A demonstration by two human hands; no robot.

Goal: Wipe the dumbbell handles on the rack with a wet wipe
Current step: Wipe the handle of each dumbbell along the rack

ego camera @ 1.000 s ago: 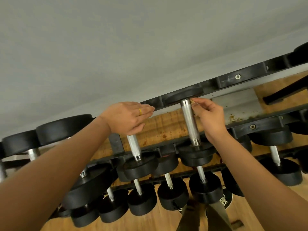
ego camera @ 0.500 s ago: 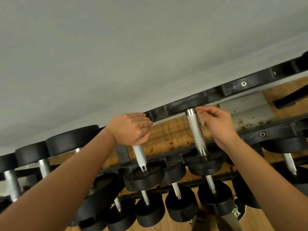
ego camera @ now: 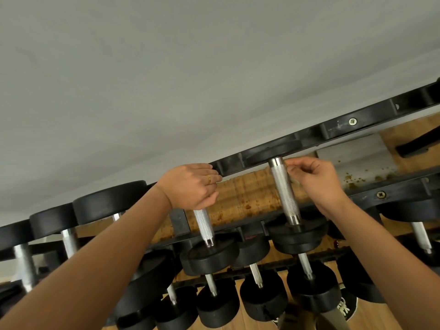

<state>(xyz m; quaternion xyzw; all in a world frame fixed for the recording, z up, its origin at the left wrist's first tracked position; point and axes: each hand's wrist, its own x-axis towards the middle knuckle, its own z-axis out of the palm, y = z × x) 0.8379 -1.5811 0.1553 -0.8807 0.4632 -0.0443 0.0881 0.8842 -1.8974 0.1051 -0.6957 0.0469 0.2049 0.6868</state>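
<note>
While the left hand (ego camera: 190,186) clamps its fingers round the upper end of one handle (ego camera: 204,226) near the middle of the rack's (ego camera: 357,122) top tier, the right hand (ego camera: 314,179) sits just right of the next handle (ego camera: 284,189). Its fingers are curled, thumb and forefinger pinching a thin pale wipe (ego camera: 294,180) against that handle's top, by the back rail. Black dumbbells (ego camera: 264,298) fill the lower tiers.
</note>
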